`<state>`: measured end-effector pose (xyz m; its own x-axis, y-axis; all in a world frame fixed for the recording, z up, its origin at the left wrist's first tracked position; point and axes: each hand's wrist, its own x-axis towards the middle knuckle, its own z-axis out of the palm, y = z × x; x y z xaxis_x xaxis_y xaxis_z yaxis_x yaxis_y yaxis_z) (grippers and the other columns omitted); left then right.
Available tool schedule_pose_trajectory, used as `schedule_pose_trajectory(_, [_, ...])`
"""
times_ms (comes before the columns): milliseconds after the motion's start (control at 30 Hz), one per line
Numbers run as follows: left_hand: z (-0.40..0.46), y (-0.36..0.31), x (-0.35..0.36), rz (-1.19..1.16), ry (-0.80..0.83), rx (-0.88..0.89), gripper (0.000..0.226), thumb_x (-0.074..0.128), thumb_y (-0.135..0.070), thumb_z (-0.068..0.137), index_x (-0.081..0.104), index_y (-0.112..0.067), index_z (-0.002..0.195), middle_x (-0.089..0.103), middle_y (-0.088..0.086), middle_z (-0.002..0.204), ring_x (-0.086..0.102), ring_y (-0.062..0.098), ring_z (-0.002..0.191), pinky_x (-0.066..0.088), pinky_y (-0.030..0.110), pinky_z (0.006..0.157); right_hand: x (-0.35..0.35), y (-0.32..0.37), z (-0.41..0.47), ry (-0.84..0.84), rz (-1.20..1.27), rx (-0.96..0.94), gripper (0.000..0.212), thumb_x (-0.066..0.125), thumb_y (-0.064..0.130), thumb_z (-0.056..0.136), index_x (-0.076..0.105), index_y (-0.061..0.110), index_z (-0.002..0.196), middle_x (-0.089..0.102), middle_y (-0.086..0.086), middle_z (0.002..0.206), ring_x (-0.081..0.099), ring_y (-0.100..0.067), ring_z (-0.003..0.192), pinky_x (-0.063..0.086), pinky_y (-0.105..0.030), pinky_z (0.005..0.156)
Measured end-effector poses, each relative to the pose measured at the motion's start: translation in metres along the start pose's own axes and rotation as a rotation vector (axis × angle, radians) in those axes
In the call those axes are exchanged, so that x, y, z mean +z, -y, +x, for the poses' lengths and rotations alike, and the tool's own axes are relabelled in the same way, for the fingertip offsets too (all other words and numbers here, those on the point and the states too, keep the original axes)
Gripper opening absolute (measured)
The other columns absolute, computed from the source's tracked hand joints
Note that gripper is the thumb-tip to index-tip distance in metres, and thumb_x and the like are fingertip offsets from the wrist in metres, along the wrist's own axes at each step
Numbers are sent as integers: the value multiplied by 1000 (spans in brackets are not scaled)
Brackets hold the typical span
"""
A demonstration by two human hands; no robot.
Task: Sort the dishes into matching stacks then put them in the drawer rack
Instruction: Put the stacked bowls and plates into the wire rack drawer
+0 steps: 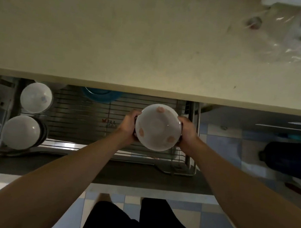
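A white bowl with pink flower marks (158, 126) hangs over the right part of the wire drawer rack (83, 118). My left hand (129, 127) grips its left side and my right hand (187, 133) grips its right side; something dark shows under the bowl's rim, perhaps more dishes. At the rack's left end stand two stacks of white bowls, one at the back (36, 97) and one at the front (21, 132). A blue dish (100, 94) sits at the back of the rack, half hidden under the counter.
The pale countertop (135, 38) juts over the back of the open drawer. A clear plastic bag (291, 33) lies at its far right. A dark blue water jug (290, 160) stands on the tiled floor to the right. My legs are below the drawer's dark front.
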<state>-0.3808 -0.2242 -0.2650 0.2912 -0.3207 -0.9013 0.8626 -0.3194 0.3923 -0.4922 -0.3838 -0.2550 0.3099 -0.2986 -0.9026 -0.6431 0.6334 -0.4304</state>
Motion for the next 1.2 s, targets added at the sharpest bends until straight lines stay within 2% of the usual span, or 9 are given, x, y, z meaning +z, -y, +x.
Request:
schedule_pose_trajectory(67, [6,11,-1,4,-9,1,40,46,-36,97,70,-20,70,56,10,80,48,31,78,46,40,70,4,-6,14,-28,-80,5,29,46,44,104,63,21,106,63,-17,117,61,-36,107,57,-54,88])
schedule_pose_trajectory(167, [11,24,-5,-36,-2,-6,32,44,-36,99,64,-10,99,57,18,100,49,34,96,45,48,83,7,-13,27,-45,-225,5,32,43,51,103,62,26,109,62,-14,117,59,-39,114,50,-59,102])
schedule_pose_trajectory(333, [17,35,-12,-102,-21,-42,33,43,-31,100,58,-8,117,55,20,115,53,38,108,44,57,102,4,-19,32,-79,-219,94,57,48,61,99,60,12,127,63,-13,107,61,-30,92,56,-40,69])
schedule_pose_trajectory(533, [14,30,-22,3,-3,-18,25,47,-26,103,62,-8,113,60,15,110,59,34,99,56,48,77,-4,-11,26,12,-464,-41,41,40,53,105,60,17,105,63,-22,118,62,-37,103,52,-57,100])
schedule_pose_trajectory(633, [15,28,-43,124,134,-41,30,52,-23,103,58,-10,130,64,13,123,67,28,102,62,40,71,-15,5,24,120,-676,-148,37,41,44,107,62,16,121,63,-17,120,61,-32,108,51,-54,102])
schedule_pose_trajectory(767, [23,24,-75,239,320,-152,49,72,-21,85,56,-26,131,72,9,124,69,26,115,57,39,93,-20,32,35,293,-918,-171,33,42,30,109,58,15,133,64,-7,114,60,-30,114,53,-41,93])
schedule_pose_trajectory(867, [30,31,-80,267,350,-200,61,82,-15,74,56,-35,125,71,7,125,69,25,114,59,34,89,-17,49,46,400,-895,-32,35,48,22,106,52,22,141,63,-2,118,61,-25,111,54,-33,81])
schedule_pose_trajectory(1033, [36,34,-75,232,328,-191,74,84,-10,68,54,-36,129,65,8,131,70,22,111,60,32,85,-13,62,59,480,-920,50,50,58,12,100,48,26,147,60,0,129,58,-25,117,53,-46,96])
schedule_pose_trajectory(1200, [28,30,-64,357,314,-178,87,83,-12,66,45,-27,143,62,8,132,64,21,115,58,30,85,-4,64,56,460,-990,-1,37,50,23,106,53,19,143,63,-5,126,62,-21,108,54,-32,80])
